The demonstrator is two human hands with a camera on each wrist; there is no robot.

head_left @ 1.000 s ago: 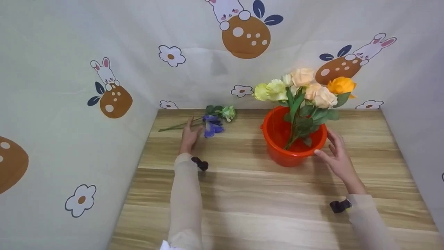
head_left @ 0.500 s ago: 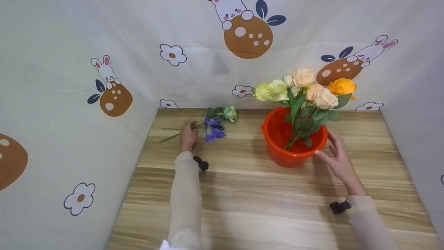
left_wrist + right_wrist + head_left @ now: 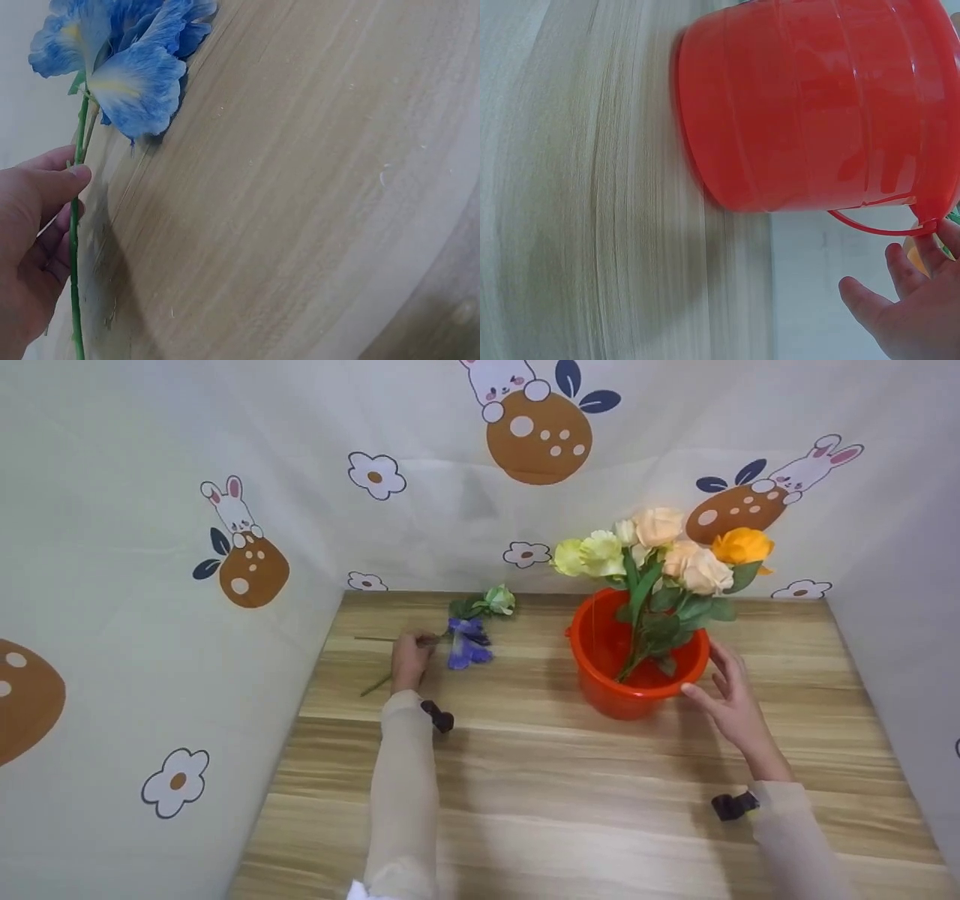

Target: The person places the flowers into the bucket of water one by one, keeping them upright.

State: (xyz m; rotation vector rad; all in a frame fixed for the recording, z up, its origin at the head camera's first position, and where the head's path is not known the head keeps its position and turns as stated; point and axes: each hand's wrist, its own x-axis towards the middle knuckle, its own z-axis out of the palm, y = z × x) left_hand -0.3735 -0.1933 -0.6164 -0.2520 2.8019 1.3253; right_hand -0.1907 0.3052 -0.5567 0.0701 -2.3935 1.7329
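Note:
My left hand (image 3: 410, 658) pinches the green stem of a blue-purple iris (image 3: 466, 649) between thumb and fingers. In the left wrist view the thumb lies across the stem, below the ruffled bloom (image 3: 127, 82). Behind the iris, a pale green flower (image 3: 500, 600) lies on the wooden table, its stem pointing left. On the right side stands a red bucket (image 3: 626, 705) with peach roses (image 3: 705, 572), yellow-green blooms (image 3: 600, 555) and an orange flower (image 3: 742, 545) in it. With spread, fairly straight fingers, my right hand (image 3: 731, 705) touches the bucket's right rim, near the handle joint (image 3: 928, 225).
Behind the wooden tabletop (image 3: 540, 780) rises a pale cloth wall (image 3: 435, 532) printed with rabbits and flowers. More cloth bounds the left and right sides. The bucket's thin red handle (image 3: 877, 229) hangs on its outside.
My left hand has closed on the iris stem and drawn it slightly toward me, so it has parted from the green flower's stem. The right hand and the bucket stay in place.

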